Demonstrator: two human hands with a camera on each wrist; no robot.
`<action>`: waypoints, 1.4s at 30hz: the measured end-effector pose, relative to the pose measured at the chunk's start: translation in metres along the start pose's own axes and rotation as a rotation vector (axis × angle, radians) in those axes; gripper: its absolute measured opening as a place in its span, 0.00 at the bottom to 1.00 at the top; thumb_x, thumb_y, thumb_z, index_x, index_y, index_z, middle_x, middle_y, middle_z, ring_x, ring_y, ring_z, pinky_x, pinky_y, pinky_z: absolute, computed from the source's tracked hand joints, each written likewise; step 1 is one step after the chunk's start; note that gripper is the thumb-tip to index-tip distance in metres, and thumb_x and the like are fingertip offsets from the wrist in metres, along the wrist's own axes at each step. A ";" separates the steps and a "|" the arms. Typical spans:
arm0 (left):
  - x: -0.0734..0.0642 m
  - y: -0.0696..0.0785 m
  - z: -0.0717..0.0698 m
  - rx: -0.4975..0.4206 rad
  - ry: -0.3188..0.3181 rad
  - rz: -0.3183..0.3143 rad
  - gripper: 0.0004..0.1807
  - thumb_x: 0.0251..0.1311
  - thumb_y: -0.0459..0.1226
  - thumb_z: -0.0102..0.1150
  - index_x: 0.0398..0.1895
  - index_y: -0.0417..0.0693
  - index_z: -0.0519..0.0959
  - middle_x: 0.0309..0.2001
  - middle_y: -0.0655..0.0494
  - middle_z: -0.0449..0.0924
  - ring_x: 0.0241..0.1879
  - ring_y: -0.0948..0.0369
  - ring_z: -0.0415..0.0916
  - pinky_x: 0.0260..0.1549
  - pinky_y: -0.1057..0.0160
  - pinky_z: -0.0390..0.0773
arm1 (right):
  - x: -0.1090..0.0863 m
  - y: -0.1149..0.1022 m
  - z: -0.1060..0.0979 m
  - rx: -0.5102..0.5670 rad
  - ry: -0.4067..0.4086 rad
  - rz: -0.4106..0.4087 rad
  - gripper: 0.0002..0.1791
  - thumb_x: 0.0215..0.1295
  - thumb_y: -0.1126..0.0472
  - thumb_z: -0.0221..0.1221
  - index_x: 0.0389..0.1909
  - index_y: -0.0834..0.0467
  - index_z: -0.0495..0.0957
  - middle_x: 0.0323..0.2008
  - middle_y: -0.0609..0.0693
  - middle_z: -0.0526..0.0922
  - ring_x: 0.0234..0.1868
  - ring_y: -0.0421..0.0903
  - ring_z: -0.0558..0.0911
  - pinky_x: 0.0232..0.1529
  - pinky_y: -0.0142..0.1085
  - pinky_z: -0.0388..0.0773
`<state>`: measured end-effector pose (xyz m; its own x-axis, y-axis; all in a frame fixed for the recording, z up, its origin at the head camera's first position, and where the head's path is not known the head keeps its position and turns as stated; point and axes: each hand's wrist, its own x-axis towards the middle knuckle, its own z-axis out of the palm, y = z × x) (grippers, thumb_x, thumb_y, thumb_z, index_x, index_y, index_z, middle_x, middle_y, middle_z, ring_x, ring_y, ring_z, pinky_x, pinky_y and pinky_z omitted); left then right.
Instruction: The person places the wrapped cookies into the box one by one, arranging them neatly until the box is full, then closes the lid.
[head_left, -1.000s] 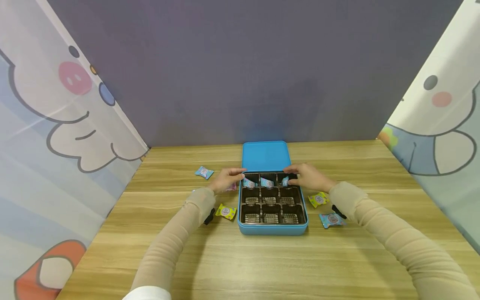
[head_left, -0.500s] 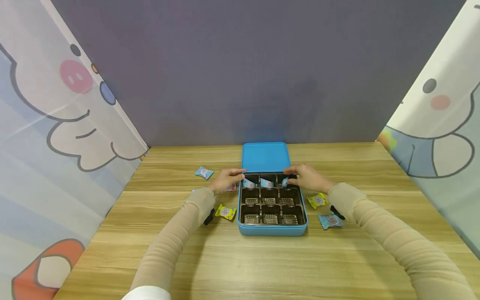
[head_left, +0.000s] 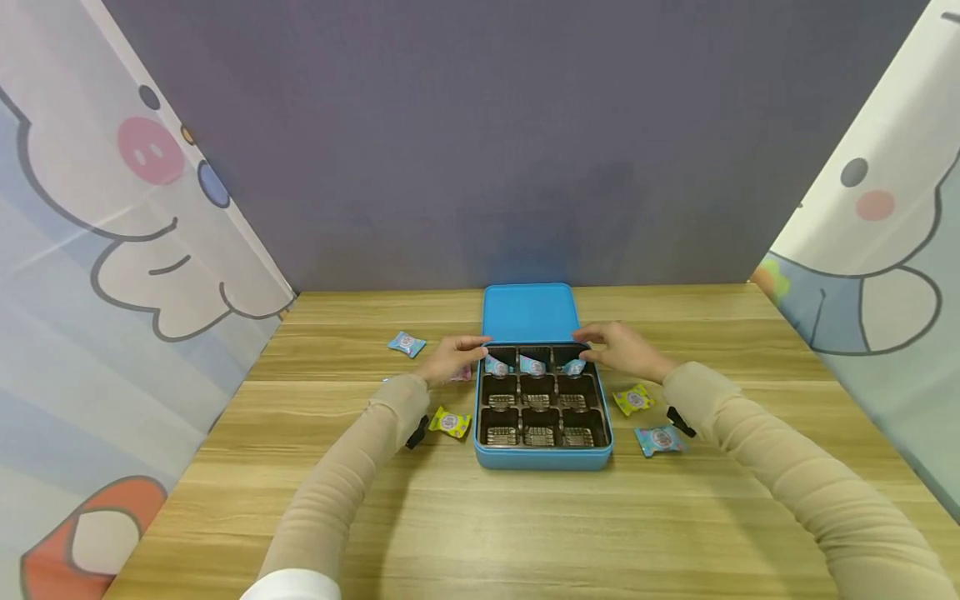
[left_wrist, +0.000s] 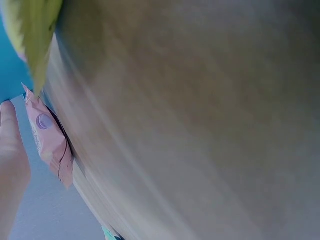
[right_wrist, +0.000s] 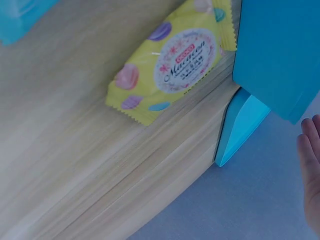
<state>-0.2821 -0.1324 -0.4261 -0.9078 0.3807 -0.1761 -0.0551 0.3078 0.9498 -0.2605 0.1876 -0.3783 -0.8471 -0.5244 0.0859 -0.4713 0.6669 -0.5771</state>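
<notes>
A blue box holds a dark tray divided into compartments. Three blue wrapped packets lie in its back row: a left packet, a middle packet and a right packet. My left hand rests at the box's back left corner; in the left wrist view a straight finger meets the blue wall. At the back right corner, my right hand has its fingertips just beside the right packet. Whether they touch it is unclear. The right wrist view shows extended fingers near the box.
The blue lid lies open behind the box. Left of it are a blue packet, a partly hidden pink packet and a yellow packet. A yellow packet and a blue packet lie right, on the wooden table.
My right hand has drawn slightly to the right, away from the back right compartment, and more of the packet there shows. The left hand has stayed at the corner.
</notes>
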 end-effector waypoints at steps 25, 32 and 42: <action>0.001 -0.001 -0.002 -0.012 -0.017 0.009 0.22 0.65 0.39 0.51 0.63 0.48 0.69 0.53 0.44 0.74 0.22 0.48 0.65 0.21 0.59 0.69 | -0.014 0.013 -0.014 0.110 0.012 0.047 0.22 0.62 0.59 0.58 0.55 0.65 0.73 0.52 0.61 0.77 0.53 0.58 0.76 0.54 0.50 0.72; 0.001 -0.002 -0.002 0.011 -0.009 0.020 0.23 0.64 0.42 0.51 0.62 0.51 0.69 0.54 0.47 0.74 0.19 0.57 0.67 0.19 0.64 0.70 | -0.021 0.018 -0.017 0.135 -0.002 0.063 0.23 0.62 0.56 0.58 0.54 0.64 0.74 0.52 0.61 0.77 0.53 0.59 0.76 0.54 0.51 0.71; 0.001 -0.004 -0.002 0.019 0.008 0.021 0.22 0.64 0.41 0.52 0.62 0.51 0.70 0.53 0.49 0.75 0.19 0.59 0.69 0.19 0.66 0.70 | -0.038 0.029 -0.018 0.195 -0.112 0.042 0.22 0.62 0.65 0.57 0.56 0.69 0.70 0.54 0.65 0.75 0.55 0.59 0.74 0.56 0.47 0.71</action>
<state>-0.2837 -0.1354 -0.4291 -0.9119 0.3806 -0.1536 -0.0276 0.3166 0.9482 -0.2468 0.2365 -0.3841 -0.8274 -0.5610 -0.0264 -0.3705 0.5806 -0.7250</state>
